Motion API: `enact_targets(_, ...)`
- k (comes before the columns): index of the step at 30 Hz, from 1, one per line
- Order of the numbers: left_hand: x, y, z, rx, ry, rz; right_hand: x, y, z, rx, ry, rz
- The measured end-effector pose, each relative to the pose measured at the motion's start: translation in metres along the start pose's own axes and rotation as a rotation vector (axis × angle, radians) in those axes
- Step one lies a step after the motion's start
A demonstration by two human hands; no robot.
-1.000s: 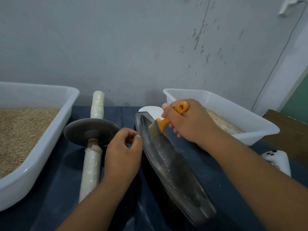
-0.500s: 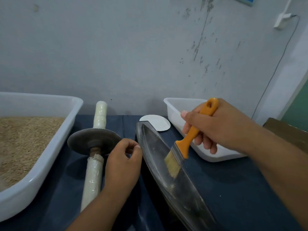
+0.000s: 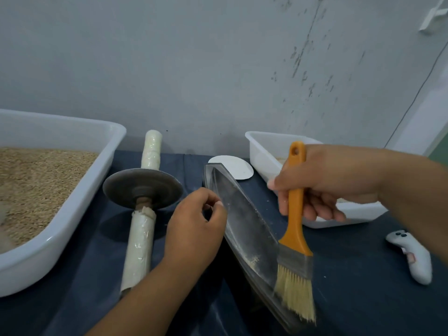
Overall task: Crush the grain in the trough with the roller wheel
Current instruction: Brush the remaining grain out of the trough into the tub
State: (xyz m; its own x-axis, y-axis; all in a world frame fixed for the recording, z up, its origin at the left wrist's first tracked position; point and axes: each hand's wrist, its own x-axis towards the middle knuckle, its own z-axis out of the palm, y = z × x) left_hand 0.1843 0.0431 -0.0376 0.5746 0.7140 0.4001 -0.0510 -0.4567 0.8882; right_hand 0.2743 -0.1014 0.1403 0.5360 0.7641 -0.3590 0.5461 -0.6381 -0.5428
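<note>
A dark metal boat-shaped trough (image 3: 244, 226) lies tipped on its side on the blue cloth, with only dust and a few crumbs inside. My left hand (image 3: 194, 229) grips its upper rim with thumb and curled fingers. My right hand (image 3: 324, 183) holds an orange-handled brush (image 3: 294, 238), its pale bristles over the trough's near end. The roller wheel (image 3: 143, 187), a dark metal disc on a white-wrapped axle, lies on the cloth left of the trough, untouched.
A large white tub of grain (image 3: 55, 229) sits at the left. A smaller white tub (image 3: 261, 151) stands behind my right hand. A white round lid (image 3: 236, 169) lies beyond the trough. A white controller (image 3: 414, 257) rests at the right.
My right hand drew the brush along the trough from its far end toward its near end. My left hand kept its hold on the rim.
</note>
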Motion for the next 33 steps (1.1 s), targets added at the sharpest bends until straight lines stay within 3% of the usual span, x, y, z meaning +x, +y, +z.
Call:
enact_targets(7,0.002,-0.004,0.000,-0.003,0.011,0.007,0.048,0.003,0.031,-0.061,0.055,0.080)
enact_targets(15,0.004,-0.010,0.004,0.039,0.015,0.023,0.040,0.005,-0.006,0.057,0.032,0.053)
enact_targets(17,0.004,-0.010,0.004,0.047,0.008,0.024,0.044,0.009,0.007,0.012,-0.007,0.077)
enact_targets(21,0.005,-0.009,0.004,0.031,0.008,-0.018,0.057,0.020,0.029,0.034,0.069,0.089)
enact_targets(27,0.003,0.019,-0.004,-0.116,0.038,-0.254,0.029,0.044,0.009,0.313,0.301,-0.010)
enact_targets(31,-0.025,0.036,-0.009,-0.320,0.041,-0.612,0.015,0.066,0.018,0.594,0.703,-0.208)
enact_targets(33,-0.050,0.043,-0.012,-0.371,0.035,-0.758,0.012,0.076,0.041,0.701,0.821,-0.273)
